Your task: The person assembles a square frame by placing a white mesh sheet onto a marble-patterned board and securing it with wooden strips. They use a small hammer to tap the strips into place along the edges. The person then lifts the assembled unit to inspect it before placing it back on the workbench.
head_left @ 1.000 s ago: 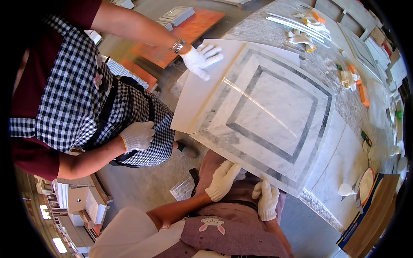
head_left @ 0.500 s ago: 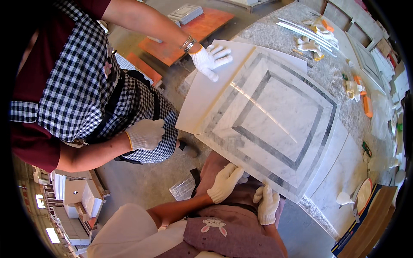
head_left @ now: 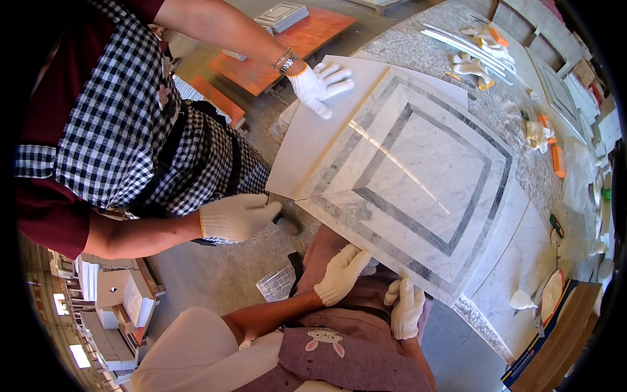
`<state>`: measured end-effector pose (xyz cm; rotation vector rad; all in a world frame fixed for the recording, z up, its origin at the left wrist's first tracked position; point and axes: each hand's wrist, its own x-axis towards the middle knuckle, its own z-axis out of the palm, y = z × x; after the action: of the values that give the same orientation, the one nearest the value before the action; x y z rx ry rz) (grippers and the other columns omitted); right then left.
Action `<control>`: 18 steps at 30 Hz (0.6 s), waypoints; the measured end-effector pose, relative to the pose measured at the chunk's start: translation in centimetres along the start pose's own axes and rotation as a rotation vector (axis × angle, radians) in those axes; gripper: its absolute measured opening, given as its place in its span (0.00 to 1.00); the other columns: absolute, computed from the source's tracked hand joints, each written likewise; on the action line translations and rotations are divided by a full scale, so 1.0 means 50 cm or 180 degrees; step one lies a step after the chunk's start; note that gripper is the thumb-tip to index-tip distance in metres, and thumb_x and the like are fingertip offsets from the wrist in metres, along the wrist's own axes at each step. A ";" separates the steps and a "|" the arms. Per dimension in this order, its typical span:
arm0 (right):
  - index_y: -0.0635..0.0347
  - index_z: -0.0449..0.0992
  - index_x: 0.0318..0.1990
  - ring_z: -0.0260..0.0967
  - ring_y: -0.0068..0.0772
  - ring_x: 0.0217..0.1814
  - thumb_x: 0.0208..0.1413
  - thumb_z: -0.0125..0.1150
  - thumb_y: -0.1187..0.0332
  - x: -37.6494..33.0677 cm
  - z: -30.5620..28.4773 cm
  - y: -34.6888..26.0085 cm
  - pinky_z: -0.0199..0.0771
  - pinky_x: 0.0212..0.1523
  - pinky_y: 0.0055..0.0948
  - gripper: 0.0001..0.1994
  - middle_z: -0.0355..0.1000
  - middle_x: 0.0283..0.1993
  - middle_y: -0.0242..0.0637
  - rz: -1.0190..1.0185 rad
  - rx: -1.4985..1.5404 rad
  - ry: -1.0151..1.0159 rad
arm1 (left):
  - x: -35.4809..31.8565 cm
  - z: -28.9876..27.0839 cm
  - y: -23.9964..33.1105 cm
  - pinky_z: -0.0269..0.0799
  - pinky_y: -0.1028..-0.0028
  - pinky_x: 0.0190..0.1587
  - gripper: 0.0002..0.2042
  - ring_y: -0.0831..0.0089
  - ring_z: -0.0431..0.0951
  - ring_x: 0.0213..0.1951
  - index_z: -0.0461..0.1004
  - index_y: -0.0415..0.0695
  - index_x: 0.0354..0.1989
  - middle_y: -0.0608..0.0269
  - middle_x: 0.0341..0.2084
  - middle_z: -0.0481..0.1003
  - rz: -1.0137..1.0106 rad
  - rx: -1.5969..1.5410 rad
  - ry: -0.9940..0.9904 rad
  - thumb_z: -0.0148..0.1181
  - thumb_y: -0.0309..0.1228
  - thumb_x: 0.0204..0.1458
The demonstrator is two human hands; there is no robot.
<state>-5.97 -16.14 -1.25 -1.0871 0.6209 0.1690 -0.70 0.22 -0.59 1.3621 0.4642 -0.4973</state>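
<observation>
Two co-worker's gloved hands, one spread on one white board; then left hand half-curled, right hand loosely bent, both at the near edge of one inlaid marble panel lying ahead; can't tell if either grips!

Marble-patterned panel, four-sided, white veined with grey, face up; two concentric grey bands frame its pale centre, diagonal seams running in from the corners; the surface is glossy, crossed obliquely by a bright streak; the panel lies flat upon a white board, which projects beyond its left and far edges; a narrow yellowish strip follows the panel's left edge, apparently adhesive or tape, though too fine to tell; the near left corner overhangs the edge of the grey worktable.
</observation>
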 end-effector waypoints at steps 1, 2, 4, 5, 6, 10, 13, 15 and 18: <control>0.69 0.75 0.42 0.64 0.22 0.21 0.69 0.51 0.59 0.000 -0.006 0.004 0.64 0.23 0.23 0.17 0.70 0.24 0.34 -0.0015 -0.0023 -0.0070 | 0.000 0.000 0.002 0.76 0.74 0.46 0.15 0.76 0.76 0.43 0.69 0.36 0.55 0.62 0.43 0.75 -0.0015 0.0007 0.0000 0.50 0.32 0.66; 0.69 0.75 0.44 0.64 0.22 0.21 0.69 0.51 0.59 0.001 -0.009 0.008 0.65 0.23 0.23 0.17 0.71 0.24 0.34 -0.0018 -0.0018 -0.0094 | 0.001 -0.001 0.001 0.76 0.74 0.46 0.15 0.76 0.76 0.43 0.69 0.36 0.55 0.63 0.43 0.75 -0.0027 0.0007 0.0000 0.50 0.32 0.66; 0.69 0.74 0.49 0.64 0.22 0.21 0.69 0.51 0.59 0.001 -0.015 0.015 0.65 0.23 0.23 0.17 0.71 0.26 0.34 -0.0026 -0.0007 -0.0149 | 0.001 -0.002 -0.003 0.75 0.74 0.46 0.15 0.77 0.76 0.43 0.69 0.36 0.55 0.63 0.43 0.75 -0.0048 0.0009 0.0004 0.50 0.32 0.66; 0.68 0.74 0.50 0.64 0.21 0.21 0.69 0.51 0.59 0.003 -0.016 0.016 0.65 0.23 0.22 0.18 0.71 0.26 0.34 -0.0044 -0.0009 -0.0133 | 0.001 0.000 0.000 0.75 0.74 0.46 0.15 0.77 0.76 0.43 0.69 0.36 0.55 0.63 0.43 0.75 -0.0018 0.0003 -0.0012 0.50 0.32 0.66; 0.68 0.73 0.51 0.64 0.21 0.21 0.69 0.51 0.59 0.003 -0.015 0.018 0.66 0.23 0.22 0.18 0.71 0.26 0.34 -0.0055 -0.0011 -0.0115 | -0.001 0.002 0.005 0.75 0.74 0.46 0.15 0.77 0.76 0.42 0.69 0.36 0.55 0.63 0.43 0.75 0.0005 -0.0002 -0.0025 0.50 0.32 0.66; 0.68 0.73 0.53 0.64 0.21 0.21 0.69 0.51 0.58 0.002 -0.014 0.018 0.65 0.23 0.22 0.19 0.71 0.27 0.34 -0.0038 0.0021 -0.0095 | -0.002 0.005 -0.004 0.75 0.74 0.46 0.15 0.77 0.76 0.43 0.69 0.37 0.55 0.64 0.43 0.75 0.0138 0.0010 0.0056 0.50 0.32 0.66; 0.68 0.72 0.54 0.64 0.21 0.22 0.69 0.51 0.58 0.002 -0.014 0.018 0.65 0.23 0.22 0.19 0.71 0.28 0.34 -0.0018 0.0070 -0.0100 | -0.003 0.003 0.004 0.75 0.75 0.46 0.15 0.77 0.76 0.43 0.69 0.37 0.56 0.64 0.44 0.75 0.0027 0.0019 0.0004 0.50 0.32 0.66; 0.69 0.72 0.53 0.64 0.21 0.22 0.69 0.52 0.58 0.002 -0.013 0.017 0.65 0.23 0.22 0.19 0.71 0.27 0.34 -0.0009 0.0059 -0.0088 | -0.002 0.001 0.003 0.75 0.75 0.46 0.15 0.77 0.76 0.43 0.69 0.36 0.56 0.63 0.44 0.75 0.0027 0.0031 -0.0009 0.50 0.32 0.66; 0.69 0.73 0.52 0.64 0.21 0.22 0.69 0.52 0.58 0.000 -0.011 0.016 0.65 0.23 0.22 0.19 0.72 0.27 0.34 0.0013 -0.0009 -0.0053 | -0.003 0.000 0.002 0.75 0.75 0.46 0.15 0.77 0.76 0.43 0.69 0.36 0.55 0.63 0.44 0.75 0.0030 0.0005 0.0001 0.50 0.32 0.66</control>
<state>-6.48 -16.24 -2.03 -1.0862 0.6083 0.1823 -0.77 0.26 -0.40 1.3654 0.4577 -0.4899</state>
